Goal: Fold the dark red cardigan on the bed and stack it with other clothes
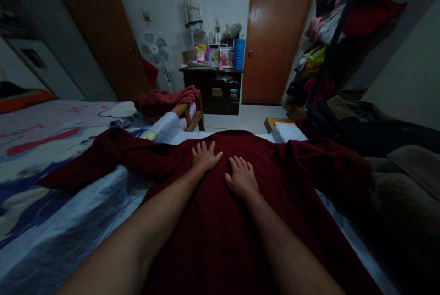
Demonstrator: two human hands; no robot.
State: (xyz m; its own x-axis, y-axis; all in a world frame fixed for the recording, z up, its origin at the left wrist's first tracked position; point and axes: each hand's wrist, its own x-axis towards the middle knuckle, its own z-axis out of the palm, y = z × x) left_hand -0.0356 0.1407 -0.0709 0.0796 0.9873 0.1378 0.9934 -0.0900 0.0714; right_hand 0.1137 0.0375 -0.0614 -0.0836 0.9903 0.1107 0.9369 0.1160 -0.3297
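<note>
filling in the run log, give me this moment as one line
left hand: open, palm down on dark red garment; right hand: open, palm down on garment; grip: none; garment: spread over pale blue fabric

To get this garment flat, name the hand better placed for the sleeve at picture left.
Likely the left hand: it rests open on the dark red garment, closer to that sleeve. The right hand would have to reach past the left.

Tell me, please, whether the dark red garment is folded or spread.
Spread: the dark red garment is laid out broadly, its sleeves reaching out to both sides.
</note>
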